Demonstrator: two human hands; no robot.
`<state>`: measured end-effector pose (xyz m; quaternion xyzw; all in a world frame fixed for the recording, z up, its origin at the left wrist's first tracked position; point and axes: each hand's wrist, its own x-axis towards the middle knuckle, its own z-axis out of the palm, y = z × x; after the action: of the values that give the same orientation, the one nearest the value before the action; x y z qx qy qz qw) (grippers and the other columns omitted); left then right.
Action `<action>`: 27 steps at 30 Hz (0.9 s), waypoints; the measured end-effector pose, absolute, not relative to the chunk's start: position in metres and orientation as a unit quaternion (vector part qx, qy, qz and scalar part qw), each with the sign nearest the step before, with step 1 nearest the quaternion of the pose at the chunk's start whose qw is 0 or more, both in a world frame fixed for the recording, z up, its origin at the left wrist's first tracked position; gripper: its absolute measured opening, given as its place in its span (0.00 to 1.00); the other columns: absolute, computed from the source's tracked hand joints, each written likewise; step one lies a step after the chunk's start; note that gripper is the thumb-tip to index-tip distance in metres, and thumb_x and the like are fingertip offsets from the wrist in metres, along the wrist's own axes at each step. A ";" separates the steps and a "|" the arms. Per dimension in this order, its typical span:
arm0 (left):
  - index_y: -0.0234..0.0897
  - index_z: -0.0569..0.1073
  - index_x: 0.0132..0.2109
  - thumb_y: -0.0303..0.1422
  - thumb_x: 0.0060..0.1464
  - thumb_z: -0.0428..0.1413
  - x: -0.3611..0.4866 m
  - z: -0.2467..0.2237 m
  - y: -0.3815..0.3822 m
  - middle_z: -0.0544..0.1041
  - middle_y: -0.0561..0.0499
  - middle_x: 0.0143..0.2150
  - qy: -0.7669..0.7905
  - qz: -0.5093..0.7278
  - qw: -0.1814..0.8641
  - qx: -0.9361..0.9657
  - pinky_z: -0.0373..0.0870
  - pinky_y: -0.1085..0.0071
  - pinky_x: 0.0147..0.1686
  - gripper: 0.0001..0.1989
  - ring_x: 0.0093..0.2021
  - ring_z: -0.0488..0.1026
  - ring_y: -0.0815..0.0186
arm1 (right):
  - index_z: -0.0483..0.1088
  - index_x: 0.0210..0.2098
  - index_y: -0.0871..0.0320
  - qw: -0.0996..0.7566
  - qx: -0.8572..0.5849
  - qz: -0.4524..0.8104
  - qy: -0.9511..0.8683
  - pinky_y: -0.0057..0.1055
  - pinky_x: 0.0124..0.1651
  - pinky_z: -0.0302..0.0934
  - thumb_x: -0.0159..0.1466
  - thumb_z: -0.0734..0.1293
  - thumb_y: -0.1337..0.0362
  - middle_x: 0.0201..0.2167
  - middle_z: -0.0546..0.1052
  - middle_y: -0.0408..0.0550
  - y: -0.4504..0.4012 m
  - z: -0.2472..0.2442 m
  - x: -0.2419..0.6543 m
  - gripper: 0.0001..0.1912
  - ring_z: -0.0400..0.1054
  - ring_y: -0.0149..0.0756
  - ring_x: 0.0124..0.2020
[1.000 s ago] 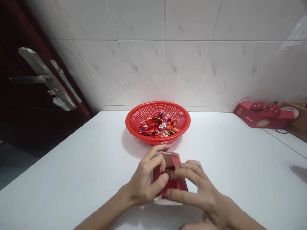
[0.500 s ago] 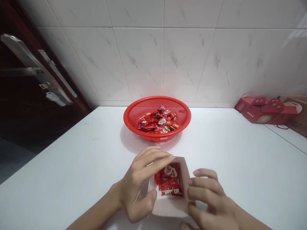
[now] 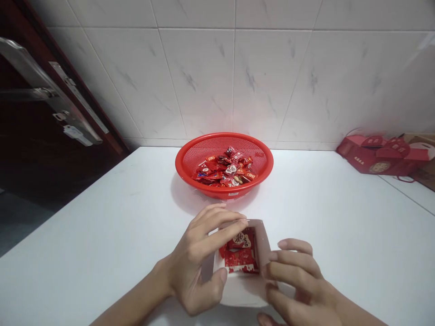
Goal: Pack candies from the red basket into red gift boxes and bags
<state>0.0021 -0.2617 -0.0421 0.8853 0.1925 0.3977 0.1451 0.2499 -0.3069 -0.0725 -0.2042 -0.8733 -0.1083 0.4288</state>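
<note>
An opened paper box (image 3: 243,290), pale on its inside, stands in front of me with red-wrapped candies (image 3: 240,256) lying in it. My left hand (image 3: 200,260) grips the box's left side, its fingers reaching over the far edge and its thumb at the near left rim. On the opposite side, my right hand (image 3: 299,280) has its bent fingers against the right wall or flap, the thumb low beside the near corner. Behind the box sits a red plastic basket (image 3: 224,192) holding many wrapped candies (image 3: 226,170).
Folded red gift boxes (image 3: 377,156) with handles stand at the back right, beside a brown cardboard box (image 3: 426,170). A tiled wall (image 3: 204,81) runs behind the white table (image 3: 102,217). To the left is a dark door with a metal handle (image 3: 41,93) and keys.
The view has shifted slightly. Both hands stay at the box, with the right fingers moved a little along its right side. The candies lie as before.
</note>
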 end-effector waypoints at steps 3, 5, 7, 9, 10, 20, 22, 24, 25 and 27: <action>0.40 0.63 0.68 0.31 0.47 0.53 0.004 -0.043 -0.262 0.75 0.39 0.58 0.196 0.398 0.149 0.884 0.65 0.43 0.58 0.38 0.54 0.74 0.47 | 0.73 0.34 0.52 0.439 -0.215 -0.112 -0.865 0.44 0.50 0.67 0.56 0.74 0.56 0.34 0.77 0.47 -0.308 -0.078 0.248 0.10 0.69 0.42 0.40; 0.41 0.63 0.68 0.32 0.46 0.53 0.005 -0.042 -0.262 0.74 0.39 0.58 0.201 0.399 0.150 0.882 0.64 0.42 0.58 0.38 0.55 0.74 0.46 | 0.73 0.34 0.50 0.439 -0.221 -0.117 -0.863 0.46 0.48 0.67 0.56 0.73 0.56 0.34 0.77 0.47 -0.307 -0.080 0.248 0.09 0.68 0.42 0.39; 0.42 0.63 0.67 0.33 0.46 0.54 0.005 -0.042 -0.262 0.74 0.39 0.59 0.207 0.394 0.150 0.883 0.64 0.42 0.59 0.38 0.55 0.73 0.46 | 0.73 0.35 0.50 0.440 -0.222 -0.116 -0.862 0.46 0.45 0.67 0.56 0.73 0.56 0.34 0.77 0.47 -0.307 -0.081 0.249 0.09 0.67 0.42 0.37; 0.42 0.64 0.67 0.33 0.47 0.54 0.004 -0.042 -0.262 0.74 0.39 0.60 0.212 0.388 0.152 0.884 0.64 0.42 0.59 0.38 0.56 0.73 0.46 | 0.74 0.36 0.50 0.438 -0.217 -0.110 -0.865 0.44 0.43 0.67 0.56 0.73 0.56 0.34 0.77 0.47 -0.306 -0.079 0.249 0.10 0.67 0.42 0.37; 0.42 0.64 0.67 0.34 0.46 0.55 0.004 -0.043 -0.261 0.73 0.39 0.60 0.211 0.389 0.153 0.883 0.64 0.42 0.59 0.38 0.56 0.73 0.45 | 0.74 0.36 0.51 0.432 -0.215 -0.108 -0.869 0.44 0.42 0.68 0.56 0.73 0.56 0.34 0.77 0.47 -0.306 -0.078 0.250 0.10 0.67 0.41 0.36; 0.41 0.65 0.67 0.43 0.55 0.57 0.004 -0.049 -0.257 0.72 0.38 0.60 0.224 0.393 0.146 0.880 0.65 0.46 0.59 0.33 0.57 0.71 0.47 | 0.75 0.43 0.58 0.432 -0.192 -0.079 -0.878 0.40 0.49 0.70 0.60 0.71 0.60 0.38 0.78 0.52 -0.302 -0.073 0.246 0.13 0.72 0.41 0.42; 0.41 0.68 0.65 0.46 0.59 0.58 0.004 -0.047 -0.256 0.73 0.38 0.60 0.247 0.375 0.161 0.879 0.68 0.50 0.58 0.30 0.58 0.72 0.49 | 0.74 0.48 0.60 0.437 -0.193 -0.069 -0.876 0.41 0.51 0.71 0.62 0.68 0.59 0.41 0.79 0.54 -0.300 -0.074 0.244 0.17 0.72 0.42 0.45; 0.41 0.69 0.63 0.47 0.62 0.57 0.004 -0.045 -0.256 0.73 0.39 0.60 0.268 0.356 0.190 0.875 0.69 0.54 0.57 0.27 0.58 0.71 0.51 | 0.72 0.52 0.62 0.444 -0.194 -0.055 -0.873 0.43 0.51 0.72 0.63 0.66 0.60 0.45 0.80 0.57 -0.299 -0.075 0.242 0.19 0.73 0.44 0.48; 0.41 0.70 0.63 0.47 0.62 0.56 0.004 -0.044 -0.256 0.72 0.39 0.60 0.274 0.352 0.209 0.870 0.69 0.55 0.58 0.26 0.59 0.71 0.51 | 0.72 0.53 0.62 0.448 -0.195 -0.045 -0.871 0.43 0.51 0.72 0.63 0.66 0.62 0.47 0.79 0.58 -0.298 -0.075 0.241 0.20 0.73 0.45 0.49; 0.43 0.70 0.63 0.47 0.63 0.56 0.005 -0.041 -0.255 0.72 0.41 0.62 0.277 0.345 0.255 0.860 0.69 0.58 0.59 0.25 0.61 0.70 0.53 | 0.71 0.54 0.63 0.456 -0.189 -0.019 -0.870 0.44 0.52 0.72 0.62 0.66 0.64 0.48 0.79 0.59 -0.295 -0.074 0.240 0.20 0.73 0.45 0.50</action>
<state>0.0046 -0.2551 -0.0412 0.8601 0.2766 0.3447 0.2550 0.2400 -0.2953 -0.0736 -0.1894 -0.8695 -0.0190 0.4558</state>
